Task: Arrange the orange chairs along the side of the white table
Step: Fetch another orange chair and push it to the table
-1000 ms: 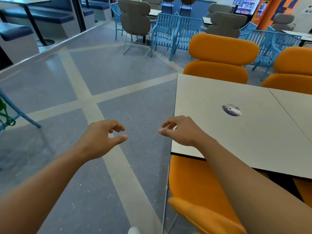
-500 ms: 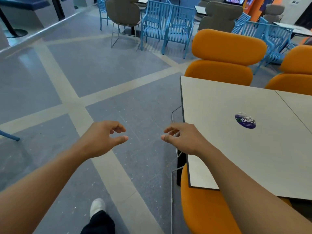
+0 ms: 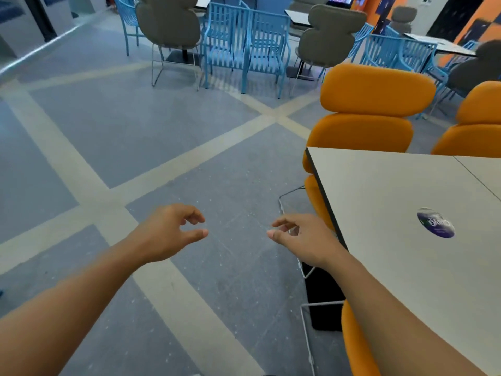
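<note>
The white table [image 3: 401, 202] fills the right side and carries a round purple sticker [image 3: 435, 222]. One orange chair [image 3: 371, 109] stands tucked against its far edge, and a second orange chair [image 3: 477, 123] is partly cut off at the right. A third orange chair [image 3: 357, 346] sits under the near edge, mostly hidden by the tabletop and my right arm. My left hand [image 3: 169, 232] hovers over the floor, fingers loosely curled and empty. My right hand [image 3: 303, 237] hangs just left of the table's edge, also curled and holding nothing.
Blue slatted chairs [image 3: 244, 44] and grey padded chairs [image 3: 170, 23] stand around other tables at the back. More blue chairs [image 3: 393, 52] are behind the orange ones. Grey floor with pale crossing stripes [image 3: 113, 196] stretches to the left.
The view has shifted so the table sits further right and the far chairs appear closer. Both hands stay curled and empty, and the near orange chair is now less visible.
</note>
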`<state>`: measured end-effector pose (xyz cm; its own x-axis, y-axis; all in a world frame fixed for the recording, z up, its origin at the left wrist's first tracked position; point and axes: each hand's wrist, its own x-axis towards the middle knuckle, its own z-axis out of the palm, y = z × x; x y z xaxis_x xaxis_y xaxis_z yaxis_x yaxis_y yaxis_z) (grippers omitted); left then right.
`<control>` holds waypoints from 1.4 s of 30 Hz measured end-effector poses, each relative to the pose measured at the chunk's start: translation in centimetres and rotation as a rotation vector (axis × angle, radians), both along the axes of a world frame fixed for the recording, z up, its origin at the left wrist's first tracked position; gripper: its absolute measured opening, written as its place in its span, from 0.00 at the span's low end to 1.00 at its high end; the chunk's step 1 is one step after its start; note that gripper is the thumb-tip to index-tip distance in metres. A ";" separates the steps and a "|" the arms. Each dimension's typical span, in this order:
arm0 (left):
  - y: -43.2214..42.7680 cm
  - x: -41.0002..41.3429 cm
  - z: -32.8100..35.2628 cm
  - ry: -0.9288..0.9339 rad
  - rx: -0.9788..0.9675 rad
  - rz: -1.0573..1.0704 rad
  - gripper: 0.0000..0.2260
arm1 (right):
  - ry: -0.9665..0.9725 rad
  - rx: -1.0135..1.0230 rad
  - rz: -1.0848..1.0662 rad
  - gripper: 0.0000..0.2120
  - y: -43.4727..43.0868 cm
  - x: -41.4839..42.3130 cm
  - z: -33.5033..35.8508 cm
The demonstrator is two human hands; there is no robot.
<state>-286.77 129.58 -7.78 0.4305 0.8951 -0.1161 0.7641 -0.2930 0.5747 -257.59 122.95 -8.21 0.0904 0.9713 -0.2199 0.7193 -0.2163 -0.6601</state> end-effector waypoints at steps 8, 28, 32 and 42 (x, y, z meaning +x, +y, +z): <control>12.3 -1.2 -0.5 0.039 -0.043 -0.135 0.13 | 0.016 -0.030 -0.103 0.15 9.1 -0.8 -0.8; 50.9 7.6 -1.1 0.056 -0.024 -0.215 0.13 | 0.012 -0.042 -0.151 0.18 46.2 5.9 -2.2; 57.8 9.5 -0.6 0.028 -0.001 -0.231 0.13 | -0.029 -0.041 -0.194 0.17 51.7 7.7 -1.7; 78.0 15.1 -1.1 -0.009 0.085 -0.405 0.13 | -0.064 0.009 -0.364 0.19 67.6 10.6 -2.1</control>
